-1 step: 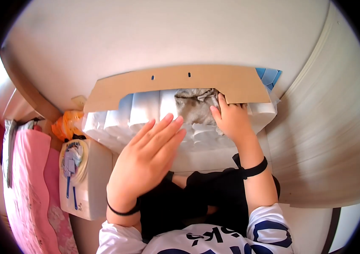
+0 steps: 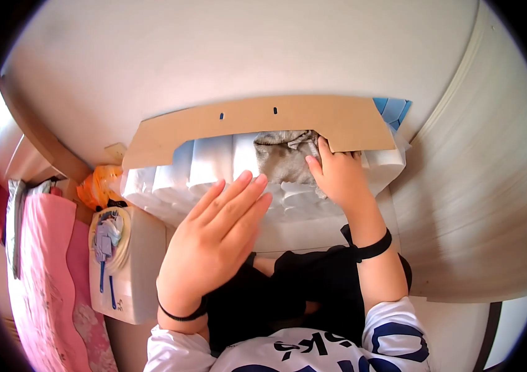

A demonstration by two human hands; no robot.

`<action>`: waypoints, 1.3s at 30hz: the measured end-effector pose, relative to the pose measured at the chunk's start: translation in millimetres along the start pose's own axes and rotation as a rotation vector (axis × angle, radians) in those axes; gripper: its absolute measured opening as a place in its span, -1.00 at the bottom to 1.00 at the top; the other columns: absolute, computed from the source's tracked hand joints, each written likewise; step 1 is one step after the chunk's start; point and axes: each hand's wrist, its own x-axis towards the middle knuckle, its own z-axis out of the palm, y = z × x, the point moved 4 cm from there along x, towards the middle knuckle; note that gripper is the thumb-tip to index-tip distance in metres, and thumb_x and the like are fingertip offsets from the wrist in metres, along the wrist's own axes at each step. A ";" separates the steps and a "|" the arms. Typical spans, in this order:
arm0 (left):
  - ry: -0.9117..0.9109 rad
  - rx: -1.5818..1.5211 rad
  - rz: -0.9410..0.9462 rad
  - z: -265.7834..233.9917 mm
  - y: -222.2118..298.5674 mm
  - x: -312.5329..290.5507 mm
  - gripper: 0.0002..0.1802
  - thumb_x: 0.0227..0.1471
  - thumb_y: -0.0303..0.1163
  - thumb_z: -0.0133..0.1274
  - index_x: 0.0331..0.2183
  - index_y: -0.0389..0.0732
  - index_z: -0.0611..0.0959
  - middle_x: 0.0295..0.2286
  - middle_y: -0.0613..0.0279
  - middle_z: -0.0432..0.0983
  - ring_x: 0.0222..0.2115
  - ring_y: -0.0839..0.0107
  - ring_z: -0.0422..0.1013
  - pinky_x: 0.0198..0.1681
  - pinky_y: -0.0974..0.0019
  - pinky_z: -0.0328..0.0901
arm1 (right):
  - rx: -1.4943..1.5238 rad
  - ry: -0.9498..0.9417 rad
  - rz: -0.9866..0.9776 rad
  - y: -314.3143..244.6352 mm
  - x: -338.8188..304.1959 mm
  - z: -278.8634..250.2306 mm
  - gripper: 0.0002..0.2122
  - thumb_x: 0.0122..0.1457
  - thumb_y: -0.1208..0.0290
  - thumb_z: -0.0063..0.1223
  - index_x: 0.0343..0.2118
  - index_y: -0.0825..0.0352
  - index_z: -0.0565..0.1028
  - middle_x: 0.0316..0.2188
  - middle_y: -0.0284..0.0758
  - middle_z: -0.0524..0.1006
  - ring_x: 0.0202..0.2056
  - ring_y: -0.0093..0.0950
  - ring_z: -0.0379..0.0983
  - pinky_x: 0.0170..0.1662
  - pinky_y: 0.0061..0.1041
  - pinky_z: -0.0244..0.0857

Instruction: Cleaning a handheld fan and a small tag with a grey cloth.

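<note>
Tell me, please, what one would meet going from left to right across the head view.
Pink bedding, orange plastic bag, left hand, crumpled grey-brown cloth, right hand, pale wood-grain panel.

A cloth (image 2: pixel 282 160) is lying on a pack (image 2: pixel 210 158), just left of the right hand (image 2: pixel 341 178), with cardboard (image 2: pixel 245 118) stretching behind the cloth. Left of the pack, a box (image 2: pixel 145 266) is standing beside bedding (image 2: pixel 43 248), a bag (image 2: pixel 102 187) sitting behind the box.

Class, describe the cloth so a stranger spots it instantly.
Find the brown cardboard sheet before the pale wall. Below its edge sit white wrapped packs; the cloth lies over them, beside the right hand. Unlike them, it is grey-brown and rumpled.
</note>
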 end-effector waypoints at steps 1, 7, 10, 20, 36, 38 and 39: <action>-0.031 0.044 -0.002 -0.1 5.5 -0.4 -0.59 -0.13 -0.50 0.05 -0.13 -0.27 0.50 -0.02 0.15 0.35 0.01 0.21 0.29 0.04 0.12 0.22 | 0.002 0.037 -0.004 -3.4 -0.6 -1.9 -0.60 -0.01 0.23 0.08 -0.15 0.41 0.41 -0.15 -0.04 0.41 -0.06 -0.03 0.26 0.05 -0.09 0.04; -0.233 -0.072 -0.013 56.0 -5.4 6.0 -0.55 -0.09 -0.51 0.03 -0.08 -0.29 0.44 0.01 0.06 0.29 0.02 0.13 0.24 0.08 0.13 0.17 | 0.029 -0.083 0.118 5.7 7.6 5.2 -0.57 0.08 0.21 -0.04 -0.04 0.37 0.33 -0.08 -0.02 0.38 -0.02 -0.04 0.24 0.03 -0.15 0.11; -0.234 -0.155 0.080 58.7 5.7 22.3 -0.56 -0.08 -0.50 0.03 -0.07 -0.28 0.44 0.02 0.06 0.27 0.02 0.13 0.24 0.09 0.15 0.16 | -0.013 0.085 0.124 34.8 16.3 -2.1 -0.58 0.09 0.21 -0.05 -0.01 0.31 0.33 -0.05 -0.08 0.38 -0.01 -0.05 0.25 0.04 -0.16 0.11; -0.199 0.118 0.121 93.5 -0.2 59.9 -0.56 -0.07 -0.57 -0.04 -0.06 -0.30 0.45 0.02 0.09 0.27 0.09 0.15 0.16 0.13 0.17 0.12 | 0.287 -0.153 0.353 58.5 19.9 15.0 -0.60 -0.01 0.32 0.07 -0.05 0.23 0.39 -0.03 -0.24 0.37 0.05 -0.24 0.21 0.07 -0.22 0.07; -0.221 0.210 -0.256 102.6 -38.0 27.1 -0.51 -0.02 -0.41 0.01 -0.03 -0.35 0.35 0.04 -0.04 0.21 0.07 -0.06 0.12 0.08 0.08 0.13 | 0.191 -0.001 0.225 36.1 19.4 8.1 -0.69 0.00 0.33 0.01 -0.17 0.30 0.43 -0.18 -0.17 0.45 -0.12 -0.15 0.33 -0.06 -0.18 0.16; -0.245 0.200 -0.284 109.7 -39.9 26.8 -0.52 -0.03 -0.39 0.04 -0.06 -0.36 0.36 0.05 -0.06 0.19 0.10 -0.08 0.06 0.06 0.00 0.13 | -0.089 0.132 0.109 3.7 10.7 11.0 -0.69 0.07 0.27 -0.04 -0.13 0.27 0.41 -0.23 -0.23 0.47 -0.12 -0.23 0.36 -0.09 -0.18 0.21; -0.250 0.196 -0.283 110.7 -41.3 25.5 -0.52 -0.03 -0.39 0.04 -0.06 -0.36 0.36 0.05 -0.06 0.19 0.10 -0.08 0.06 0.06 0.00 0.13 | -0.028 0.048 0.112 -14.2 9.8 17.3 -0.69 0.06 0.27 -0.04 -0.13 0.27 0.40 -0.27 -0.24 0.48 -0.14 -0.24 0.37 -0.10 -0.18 0.22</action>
